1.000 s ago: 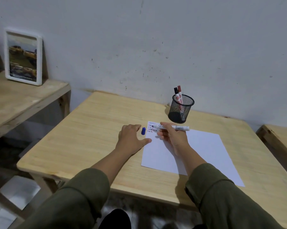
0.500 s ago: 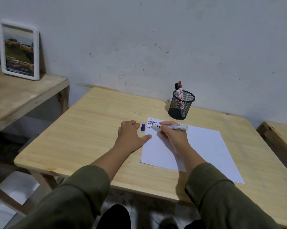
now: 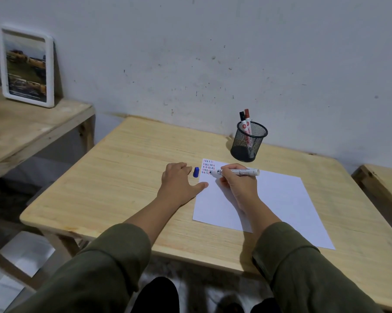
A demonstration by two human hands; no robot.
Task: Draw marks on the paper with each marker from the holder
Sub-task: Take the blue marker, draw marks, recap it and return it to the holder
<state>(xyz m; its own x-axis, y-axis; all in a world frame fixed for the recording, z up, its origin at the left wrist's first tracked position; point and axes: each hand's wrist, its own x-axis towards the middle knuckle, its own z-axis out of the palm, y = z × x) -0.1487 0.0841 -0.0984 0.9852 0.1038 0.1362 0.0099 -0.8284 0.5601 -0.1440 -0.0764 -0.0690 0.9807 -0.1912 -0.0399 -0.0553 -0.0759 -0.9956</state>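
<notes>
At about nine o'clock a white-framed picture (image 3: pixel 27 66) leans against the wall on a side bench (image 3: pixel 32 132), well apart from the work. On the wooden table (image 3: pixel 113 190) the left hand (image 3: pixel 179 184) lies flat and relaxed, fingers loosely bent and holding nothing, its thumb reaching to the paper's left edge as a steadying weight. Just beside its fingertips, toward one o'clock, stands the blue cap (image 3: pixel 196 172), on the table and just off the sheet. The white paper (image 3: pixel 280 199) carries a small block of short red, blue and dark strokes (image 3: pixel 208 166) in its upper left corner. The right hand (image 3: pixel 238 184) grips the uncapped blue marker (image 3: pixel 238 172) in a writing hold, barrel lying nearly level and pointing toward nine o'clock. Compared with half a second ago the tip has come down from the block's right side to its lower rows and seems to touch the paper, though contact is too small to confirm. That suggests another blue stroke is being added, so this marker's turn is under way rather than finished. At one o'clock the black mesh holder (image 3: pixel 249 141) stands just beyond the sheet with a black-capped marker (image 3: pixel 242 119) and a red-capped marker (image 3: pixel 247 118) upright inside; recapping and returning the blue one remains.
</notes>
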